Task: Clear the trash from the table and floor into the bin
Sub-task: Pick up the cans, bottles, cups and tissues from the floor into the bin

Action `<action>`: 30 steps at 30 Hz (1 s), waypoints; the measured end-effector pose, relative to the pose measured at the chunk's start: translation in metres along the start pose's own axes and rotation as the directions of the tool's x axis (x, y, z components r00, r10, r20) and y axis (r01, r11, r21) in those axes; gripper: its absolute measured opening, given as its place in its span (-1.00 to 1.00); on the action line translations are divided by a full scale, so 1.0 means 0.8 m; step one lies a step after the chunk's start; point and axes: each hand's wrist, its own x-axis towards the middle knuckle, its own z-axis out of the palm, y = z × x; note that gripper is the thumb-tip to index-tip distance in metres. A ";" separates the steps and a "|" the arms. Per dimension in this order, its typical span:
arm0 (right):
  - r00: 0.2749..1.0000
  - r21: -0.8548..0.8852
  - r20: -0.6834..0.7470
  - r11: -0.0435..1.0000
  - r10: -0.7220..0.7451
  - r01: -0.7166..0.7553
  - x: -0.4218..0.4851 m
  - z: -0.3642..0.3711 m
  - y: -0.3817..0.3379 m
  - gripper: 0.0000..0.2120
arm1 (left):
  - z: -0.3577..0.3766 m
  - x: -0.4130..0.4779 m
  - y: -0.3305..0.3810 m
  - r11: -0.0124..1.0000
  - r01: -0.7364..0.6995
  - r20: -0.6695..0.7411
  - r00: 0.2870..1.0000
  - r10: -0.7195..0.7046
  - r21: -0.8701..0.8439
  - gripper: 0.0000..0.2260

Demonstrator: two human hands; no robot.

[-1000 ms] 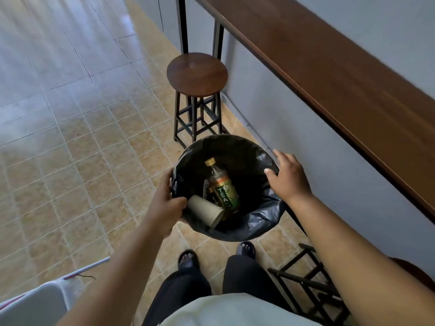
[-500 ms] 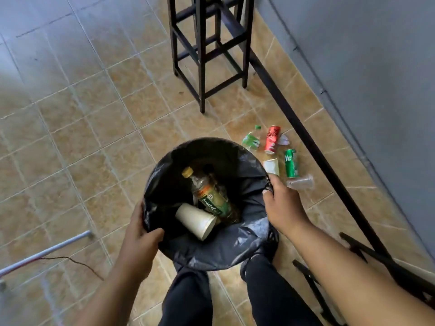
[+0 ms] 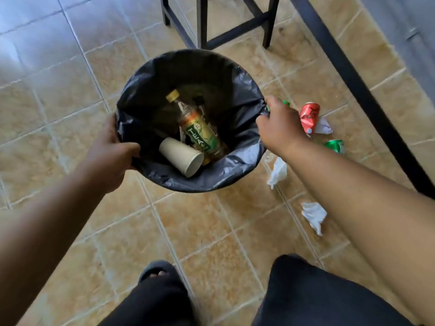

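- Holding the bin (image 3: 150,74) by its rim, the left hand (image 3: 110,151) and right hand (image 3: 279,128) are closed on the black bag.
- Trash like the red can (image 3: 309,117) lies beside it on the floor.
- The bag could slip and spill.

The bin (image 3: 188,182) mouth is open between both hands; stool legs (image 3: 202,22) stand just beyond.

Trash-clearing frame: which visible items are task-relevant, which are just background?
Task-relevant: bin gripped at its rim by left hand and right hand; tea bottle and paper cup inside it; on the floor, red can, green can, crumpled tissues.

Background: stool legs, table frame bar.
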 end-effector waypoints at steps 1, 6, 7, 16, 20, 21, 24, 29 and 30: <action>1.000 0.008 -0.006 1.000 -0.020 0.020 0.017 0.003 -0.002 -0.78 | 0.001 0.017 0.003 1.000 -0.012 -0.001 1.000 0.012 0.009 -0.41; 0.988 -0.014 -0.049 0.989 -0.148 0.148 0.079 0.011 -0.021 -0.80 | -0.008 0.083 0.018 0.998 -0.056 -0.056 0.997 0.058 0.041 -0.39; 0.984 -0.014 -0.061 0.986 -0.169 0.168 0.087 0.013 -0.024 -0.81 | -0.011 0.092 0.017 0.996 -0.068 -0.068 0.995 0.071 0.051 -0.36; 0.972 0.268 0.000 0.936 -0.237 0.228 0.089 0.014 -0.004 -0.62 | -0.023 0.095 0.018 0.901 -0.082 -0.267 0.940 0.211 0.426 -0.34; 0.983 0.290 0.024 0.942 -0.184 0.169 0.088 -0.010 0.046 -0.39 | 0.016 0.067 0.057 0.573 -0.327 -0.196 0.718 0.667 0.752 -0.44; 0.986 0.256 0.023 0.954 -0.167 0.156 0.087 -0.018 0.063 -0.34 | 0.039 0.058 0.072 0.494 -0.412 -0.118 0.665 0.737 0.766 -0.51; 0.997 0.175 -0.028 0.982 -0.071 0.075 0.079 -0.028 0.130 -0.35 | 0.130 0.034 0.090 0.318 -0.621 0.141 0.575 0.806 0.717 -0.64; 0.988 0.087 -0.111 0.991 0.107 -0.098 0.052 -0.002 0.241 -0.56 | 0.299 0.010 0.025 0.275 -0.789 0.547 0.589 0.595 0.550 -0.64; 0.985 0.067 -0.115 0.991 0.127 -0.120 0.045 0.009 0.262 -0.56 | 0.326 0.017 0.004 0.309 -0.746 0.563 0.654 0.506 0.590 -0.60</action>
